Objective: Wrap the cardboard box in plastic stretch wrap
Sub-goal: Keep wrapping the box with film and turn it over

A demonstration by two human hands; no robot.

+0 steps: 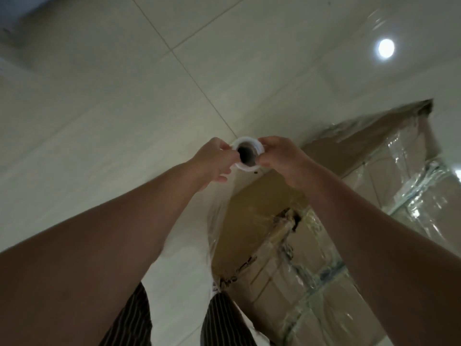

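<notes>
Left grip and right grip each pinch the stretch wrap roll between them; the cardboard box lies below the right grip.

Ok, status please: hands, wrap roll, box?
Roll held by left grip and right grip. Film runs down to box, partly wrapped. No obstacle seen.

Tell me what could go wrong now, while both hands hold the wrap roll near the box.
1. The left hand and right hand seem to hold the roll only at its end rim. If the film pulls hard, this grip may slip and the roll may fall on the tiled floor.
2. The film runs down to the cardboard box close to a torn edge. It may snag or tear there.
</notes>
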